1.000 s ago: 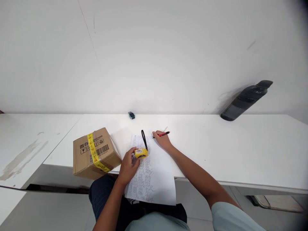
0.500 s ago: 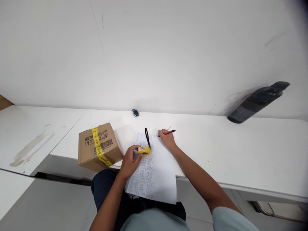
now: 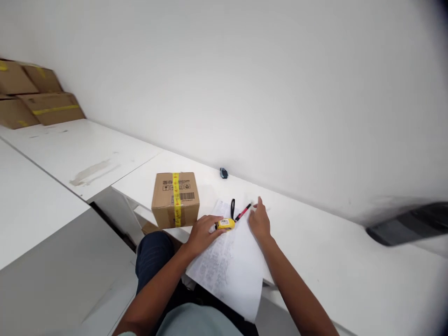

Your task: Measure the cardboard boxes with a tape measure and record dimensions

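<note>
Holding tape measure (image 3: 226, 224): left hand (image 3: 204, 234).
Right hand (image 3: 261, 223): lying open, perhaps touching pen (image 3: 243, 212).
Paper (image 3: 231, 266): hanging off counter (image 3: 332, 252), may slide.

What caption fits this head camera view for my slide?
Left hand holds a yellow tape measure on handwritten white paper; right hand beside a red pen.

Packing office: white desks (image 3: 80, 154), stacked taped cartons (image 3: 38, 95).

One head-worn camera looks forward and down, close over the desk (image 3: 350, 261) edge, angled toward its left.
</note>
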`<state>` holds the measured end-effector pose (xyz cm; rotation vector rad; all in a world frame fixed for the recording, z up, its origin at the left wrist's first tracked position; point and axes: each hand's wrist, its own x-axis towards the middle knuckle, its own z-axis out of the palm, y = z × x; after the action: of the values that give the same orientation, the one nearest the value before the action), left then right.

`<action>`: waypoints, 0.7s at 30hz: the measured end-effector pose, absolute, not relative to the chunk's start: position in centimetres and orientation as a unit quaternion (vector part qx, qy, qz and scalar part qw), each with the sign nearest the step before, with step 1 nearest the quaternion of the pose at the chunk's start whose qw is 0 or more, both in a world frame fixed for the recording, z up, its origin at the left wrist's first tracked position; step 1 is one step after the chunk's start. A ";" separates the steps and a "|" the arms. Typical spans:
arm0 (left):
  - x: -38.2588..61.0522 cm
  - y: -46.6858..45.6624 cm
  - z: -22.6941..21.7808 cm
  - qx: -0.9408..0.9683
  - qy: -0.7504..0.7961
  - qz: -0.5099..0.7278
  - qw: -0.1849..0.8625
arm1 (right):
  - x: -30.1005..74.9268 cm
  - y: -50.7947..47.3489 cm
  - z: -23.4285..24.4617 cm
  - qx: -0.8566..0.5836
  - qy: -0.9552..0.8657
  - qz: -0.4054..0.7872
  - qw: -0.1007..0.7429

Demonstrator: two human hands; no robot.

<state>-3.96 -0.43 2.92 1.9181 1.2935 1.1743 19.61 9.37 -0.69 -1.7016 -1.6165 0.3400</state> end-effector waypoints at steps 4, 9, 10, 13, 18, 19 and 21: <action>-4.8 -4.0 6.6 0.596 0.481 0.556 0.323 | 16.8 5.1 2.0 -0.463 -0.749 0.187 0.436; -6.3 -7.0 10.7 0.474 0.399 0.643 0.450 | 11.6 -1.2 8.7 -0.185 -0.864 0.148 0.445; -6.6 -7.1 11.2 0.464 0.385 0.646 0.468 | 10.4 -1.7 9.8 -0.152 -0.866 0.135 0.456; -8.5 -7.1 12.2 0.453 0.382 0.645 0.483 | 7.7 -1.5 11.3 -0.116 -0.849 0.137 0.498; -16.8 -7.7 13.6 0.422 0.503 0.618 0.432 | 7.8 1.6 10.9 -0.277 -0.738 0.218 0.575; -19.1 -7.9 13.8 0.396 0.523 0.631 0.415 | 8.5 2.6 11.0 -0.329 -0.706 0.237 0.581; -23.5 -8.0 13.9 0.354 0.548 0.656 0.380 | 10.0 4.6 11.3 -0.425 -0.646 0.254 0.581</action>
<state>-23.55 -7.96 13.91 0.9046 1.3995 1.6744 9.97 4.65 11.29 -0.9931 -1.5098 0.5946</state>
